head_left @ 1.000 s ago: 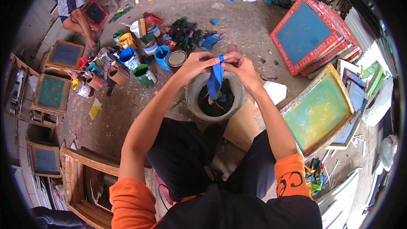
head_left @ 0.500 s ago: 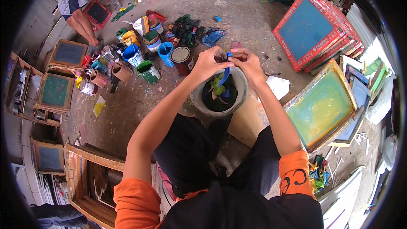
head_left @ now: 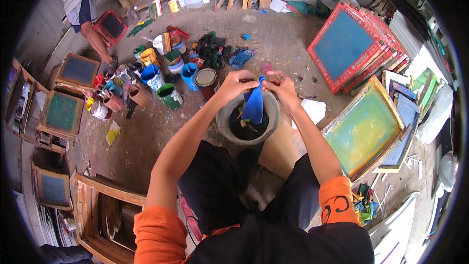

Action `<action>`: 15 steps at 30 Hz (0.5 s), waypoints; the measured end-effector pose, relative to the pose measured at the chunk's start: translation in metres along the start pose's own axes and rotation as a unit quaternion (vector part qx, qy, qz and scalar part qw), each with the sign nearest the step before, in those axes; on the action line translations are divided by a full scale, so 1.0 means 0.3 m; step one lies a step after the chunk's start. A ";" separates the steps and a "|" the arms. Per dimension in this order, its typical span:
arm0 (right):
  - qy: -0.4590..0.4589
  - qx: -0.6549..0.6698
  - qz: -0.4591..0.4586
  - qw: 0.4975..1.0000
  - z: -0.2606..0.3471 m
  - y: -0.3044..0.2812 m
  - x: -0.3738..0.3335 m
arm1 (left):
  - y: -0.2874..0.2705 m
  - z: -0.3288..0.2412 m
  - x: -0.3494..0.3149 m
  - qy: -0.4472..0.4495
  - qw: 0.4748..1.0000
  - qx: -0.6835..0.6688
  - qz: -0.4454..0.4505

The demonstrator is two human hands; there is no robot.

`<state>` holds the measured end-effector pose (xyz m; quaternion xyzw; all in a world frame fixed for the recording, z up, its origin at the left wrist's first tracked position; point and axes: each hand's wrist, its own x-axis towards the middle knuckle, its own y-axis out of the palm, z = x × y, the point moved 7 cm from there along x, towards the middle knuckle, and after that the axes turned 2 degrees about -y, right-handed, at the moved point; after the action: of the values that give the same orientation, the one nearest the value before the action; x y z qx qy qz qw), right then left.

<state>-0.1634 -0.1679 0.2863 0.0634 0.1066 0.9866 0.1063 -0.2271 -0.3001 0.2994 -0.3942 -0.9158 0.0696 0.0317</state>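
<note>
Between my knees stands a round grey bucket [head_left: 225, 134] with a dark inside. Over its far side I pinch the top of a blue cloth [head_left: 253, 107] between the fingertips of both hands. My left hand [head_left: 238, 86] grips it from the left, and my right hand [head_left: 283, 89] from the right, with its index finger lifted. The cloth is gathered into a small knot-like tip at the top and widens as it hangs into the bucket. Small green and pale scraps peek out behind its lower part; the rest of the contents is too dark to tell.
Paint cans [head_left: 167, 96] and tubs cluster at the left, beside dark rags [head_left: 213, 49]. Red-framed screens [head_left: 344, 41] lean at the right, near a yellow-green screen [head_left: 364, 129]. A wooden frame [head_left: 110, 183] stands lower left. Another person's leg [head_left: 96, 41] shows far left.
The blue cloth now hangs broader and covers most of the yellow-green piece seen before. Both hands still pinch its top, slightly lower in view. The whole view has shifted a little.
</note>
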 end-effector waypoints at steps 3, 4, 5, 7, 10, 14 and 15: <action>-0.011 0.006 -0.007 1.000 0.007 -0.014 0.007 | -0.016 0.004 -0.011 0.011 1.000 0.024 -0.013; -0.019 0.001 -0.006 1.000 0.010 -0.030 0.018 | -0.038 0.021 -0.007 0.017 0.997 0.069 -0.014; -0.027 -0.005 -0.002 1.000 0.018 -0.039 0.027 | -0.065 0.046 -0.004 0.025 0.993 0.114 -0.017; -0.021 -0.003 -0.036 0.999 0.022 -0.068 0.030 | -0.091 0.120 -0.004 0.012 0.980 0.196 -0.011; -0.036 -0.020 -0.063 0.997 0.048 -0.103 0.026 | -0.096 0.214 -0.002 0.030 0.919 0.393 -0.008; -0.065 0.005 -0.065 0.996 0.107 -0.097 0.004 | -0.090 0.358 0.009 -0.084 0.816 0.572 0.007; -0.061 0.016 -0.061 0.996 0.127 -0.091 -0.012 | -0.085 0.347 0.011 -0.058 0.831 0.553 -0.017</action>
<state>-0.1488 -0.1350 0.3167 0.1181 0.1189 0.9707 0.1720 -0.2595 -0.3257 0.2004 -0.2910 -0.7309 0.5865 0.1926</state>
